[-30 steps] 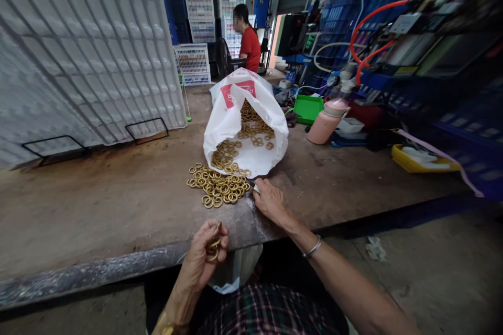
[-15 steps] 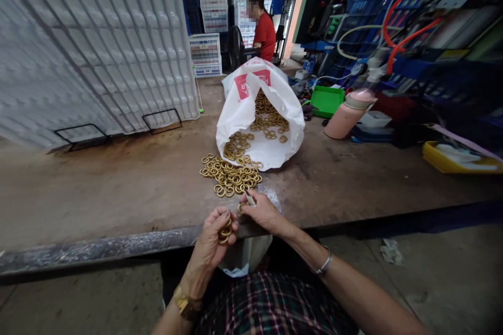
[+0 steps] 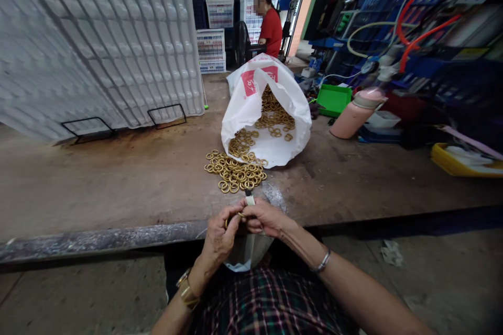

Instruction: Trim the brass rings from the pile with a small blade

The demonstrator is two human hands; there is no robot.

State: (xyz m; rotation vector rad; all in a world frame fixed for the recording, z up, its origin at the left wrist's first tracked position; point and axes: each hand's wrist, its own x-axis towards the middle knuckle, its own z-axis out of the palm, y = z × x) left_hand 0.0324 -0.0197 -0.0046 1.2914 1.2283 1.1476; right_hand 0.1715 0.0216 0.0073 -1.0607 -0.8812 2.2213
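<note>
My left hand is closed around brass-coloured rings, one of them pinched at the fingertips. My right hand touches it from the right, its fingers closed on a slim tool with a pale body and a dark tip pointing away from me. The exact kind of tool does not show. Just beyond both hands lies a loose pile of brass rings on the wooden table. The pile spills from the mouth of a white plastic sack lying on its side, with more rings inside.
Stacked clear plastic trays lean on black wire stands at the left. To the right are a pink bottle, a green tray and a yellow tray. A person in red sits beyond the table.
My hands have come together over the table edge, the ring by my right fingers now meeting my left fingertips. The tool has swung to point straight ahead. The view has shifted slightly.
</note>
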